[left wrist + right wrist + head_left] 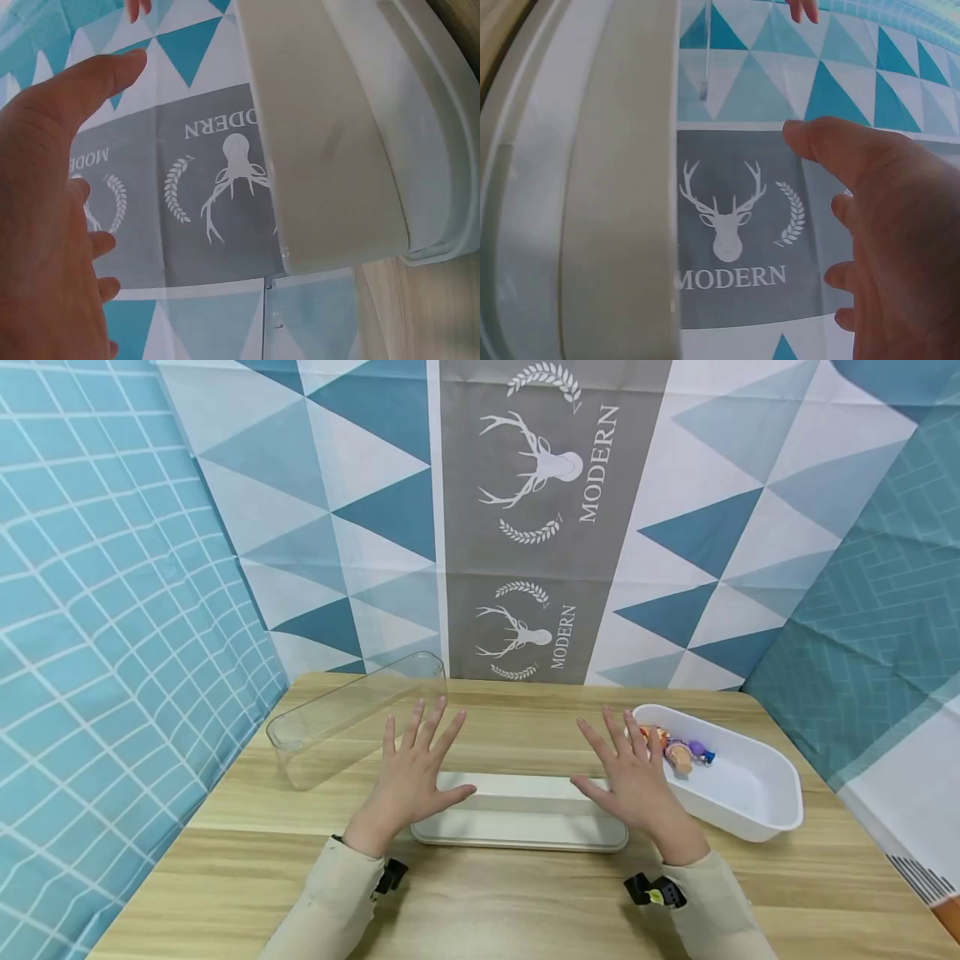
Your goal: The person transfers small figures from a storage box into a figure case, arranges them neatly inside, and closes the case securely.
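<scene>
A long, narrow off-white tray-like piece with a raised back block point(517, 828) lies on the table before me. Over its left end my left hand point(414, 781) is held with fingers spread and straight, nothing in it. My right hand point(636, 783) mirrors it at the other end, fingers fanned out and empty. Both wrist views show the pale piece close up: its side point(322, 142) is apart from the left thumb, and its wall point(622, 187) stands beside the right hand.
To the left stands a long clear plastic cover or box point(302, 756). A white tub point(757, 814) on the right holds several small colourful figures point(680, 757), partly behind the right fingers. Patterned cloth point(375, 485) hangs behind the wooden table point(487, 902).
</scene>
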`<state>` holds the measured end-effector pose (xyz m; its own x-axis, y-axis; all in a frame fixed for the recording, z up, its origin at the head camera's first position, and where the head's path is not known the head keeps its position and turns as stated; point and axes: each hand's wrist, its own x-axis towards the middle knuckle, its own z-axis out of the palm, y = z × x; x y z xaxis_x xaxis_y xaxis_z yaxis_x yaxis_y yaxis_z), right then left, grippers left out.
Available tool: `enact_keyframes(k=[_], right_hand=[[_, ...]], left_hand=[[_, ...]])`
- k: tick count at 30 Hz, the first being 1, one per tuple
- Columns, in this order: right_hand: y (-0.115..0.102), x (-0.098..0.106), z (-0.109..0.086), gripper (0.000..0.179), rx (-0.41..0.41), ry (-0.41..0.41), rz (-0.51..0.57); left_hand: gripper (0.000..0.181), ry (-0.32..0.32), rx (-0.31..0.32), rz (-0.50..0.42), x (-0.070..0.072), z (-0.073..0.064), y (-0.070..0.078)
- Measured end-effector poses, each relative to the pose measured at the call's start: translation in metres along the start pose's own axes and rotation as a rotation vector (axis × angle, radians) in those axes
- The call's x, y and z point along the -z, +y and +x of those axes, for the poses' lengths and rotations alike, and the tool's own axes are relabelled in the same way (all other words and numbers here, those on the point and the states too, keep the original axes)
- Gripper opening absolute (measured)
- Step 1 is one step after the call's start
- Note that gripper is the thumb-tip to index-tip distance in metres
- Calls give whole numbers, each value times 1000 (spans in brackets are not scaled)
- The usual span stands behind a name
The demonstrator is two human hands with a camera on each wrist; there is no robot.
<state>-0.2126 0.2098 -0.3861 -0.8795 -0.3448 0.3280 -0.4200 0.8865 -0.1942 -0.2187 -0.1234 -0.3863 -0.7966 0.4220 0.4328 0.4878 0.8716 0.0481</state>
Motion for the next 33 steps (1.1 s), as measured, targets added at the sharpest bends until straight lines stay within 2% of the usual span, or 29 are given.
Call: enact_keyframes(k=[5, 9, 14, 19, 24, 28, 33], right_hand=[[4, 6, 0, 75, 83, 88, 9], [8, 9, 0, 72, 151, 191, 1], [14, 11, -4, 68, 205, 265, 6], [20, 11, -8, 62, 240, 324, 30], [26, 11, -11, 58, 260, 379, 27], [29, 13, -14, 58, 268, 383, 29], [34, 17, -18, 58, 251, 344, 42]], left_hand=[[108, 35, -49, -109, 2, 1, -5], [108, 29, -91, -239, 0, 0, -11], [108, -47, -67, -396, -6, -8, -19], [109, -130, -40, -509, -12, -14, -30], [106, -188, -13, -616, -16, -19, -42], [104, -239, 4, -681, -21, -23, -51], [105, -300, 6, -758, -27, -27, -58]])
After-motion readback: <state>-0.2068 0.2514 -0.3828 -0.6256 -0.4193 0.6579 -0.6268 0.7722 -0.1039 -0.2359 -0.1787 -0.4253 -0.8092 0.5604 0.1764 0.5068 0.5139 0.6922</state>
